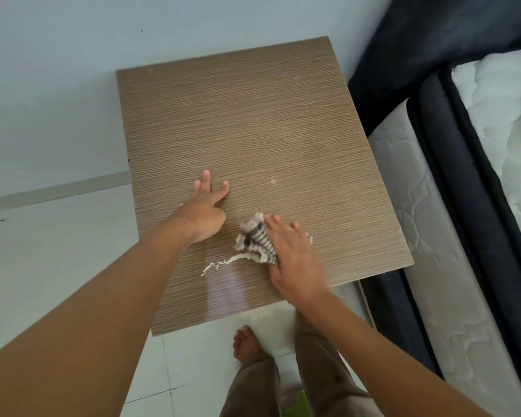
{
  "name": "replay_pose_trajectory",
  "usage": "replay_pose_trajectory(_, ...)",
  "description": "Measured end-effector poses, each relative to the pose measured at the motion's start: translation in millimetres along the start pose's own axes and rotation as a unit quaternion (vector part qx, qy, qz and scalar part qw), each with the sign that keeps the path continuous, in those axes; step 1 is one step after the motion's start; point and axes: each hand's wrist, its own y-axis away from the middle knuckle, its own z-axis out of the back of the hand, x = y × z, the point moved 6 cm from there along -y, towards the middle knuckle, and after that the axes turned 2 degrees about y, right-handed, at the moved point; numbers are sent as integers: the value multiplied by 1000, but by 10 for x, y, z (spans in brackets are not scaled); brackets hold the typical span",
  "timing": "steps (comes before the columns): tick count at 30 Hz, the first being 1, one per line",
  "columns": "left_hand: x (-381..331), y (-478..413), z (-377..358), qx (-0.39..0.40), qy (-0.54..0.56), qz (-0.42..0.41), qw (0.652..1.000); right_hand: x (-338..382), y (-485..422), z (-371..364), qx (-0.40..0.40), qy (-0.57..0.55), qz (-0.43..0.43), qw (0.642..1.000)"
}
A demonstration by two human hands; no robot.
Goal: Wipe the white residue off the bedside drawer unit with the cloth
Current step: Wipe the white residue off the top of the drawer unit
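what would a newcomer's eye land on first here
First, the big brown wood-grain top of the drawer unit, filling the middle of the view. On its near part the right hand presses a striped cloth flat, with a thin streak of white residue running left from the cloth's near edge, while the left hand rests spread on the top to the left. A white mattress lies along the right edge.

A white quilted mattress (500,121) lies at the right on a dark bed frame (427,43). Pale wall (57,85) far left, white tiled floor (42,260) nearer; a small green object (300,401), perhaps plastic, nearest.
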Motion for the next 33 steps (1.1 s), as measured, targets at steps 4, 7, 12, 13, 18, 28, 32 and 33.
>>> replay_pose_trajectory(4, 2, 10, 0, -4, 5, -3, 1000, 160, 141, -12, 41, -15, 71, 997)
replay_pose_trajectory(7, 12, 1, 0, -8, 5, -5, 1000, 93, 97, 228, 61, -108, 12, 992)
replay_pose_trajectory(12, 12, -1, 6, -11, 13, -9, 1000, -232, -423, 885, -52, -111, -48, 991)
replay_pose_trajectory(13, 15, 5, 6, -12, 18, -10, 1000, -351, -596, 948, -59, -101, -62, 991)
replay_pose_trajectory(18, 31, 20, 9, -11, 53, -12, 998, -846, -1343, 781, -78, 30, -88, 993)
replay_pose_trajectory(28, 112, 132, 323, -131, 216, -21, 967, 121, -1020, 40, 16, -22, 88, 996)
replay_pose_trajectory(32, 408, 292, 486, -229, 235, -6, 945, 404, -481, -148, 83, -13, 220, 972)
replay_pose_trajectory(33, 479, 355, 517, -260, 222, -1, 940, 444, -341, -192, 107, 0, 251, 962)
